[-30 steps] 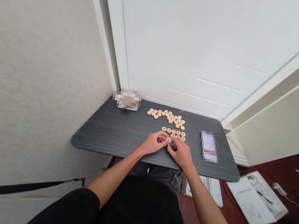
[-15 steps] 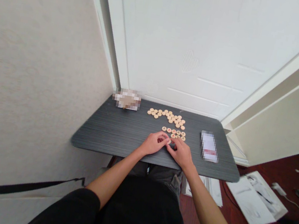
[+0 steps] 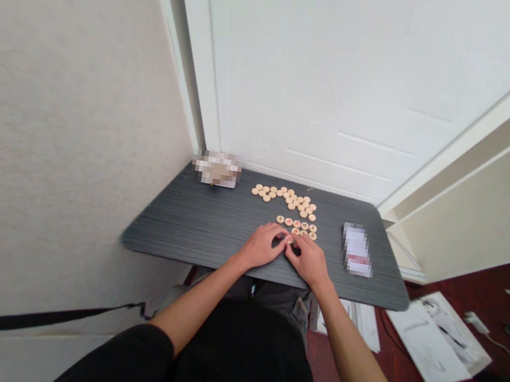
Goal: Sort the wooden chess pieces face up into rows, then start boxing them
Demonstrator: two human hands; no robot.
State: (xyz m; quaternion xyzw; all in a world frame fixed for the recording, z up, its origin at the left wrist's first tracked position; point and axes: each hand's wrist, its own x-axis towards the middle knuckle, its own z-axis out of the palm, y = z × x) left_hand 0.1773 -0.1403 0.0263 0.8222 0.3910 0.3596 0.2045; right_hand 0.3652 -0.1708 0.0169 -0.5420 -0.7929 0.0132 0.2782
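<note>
**Head view.** Located at near middle of table, just in front of row of marked discs: one disc, small, round, pale wood, reddish mark on face. Closed on it from the left: thumb and forefinger of left hand, other fingers curled narrow. Brought in from the right: narrow fingertips of right hand; actual grip not discernible. Approached from both sides, probably for fine control of so small a piece. Farther back, well apart: cluster of plain discs.
</note>
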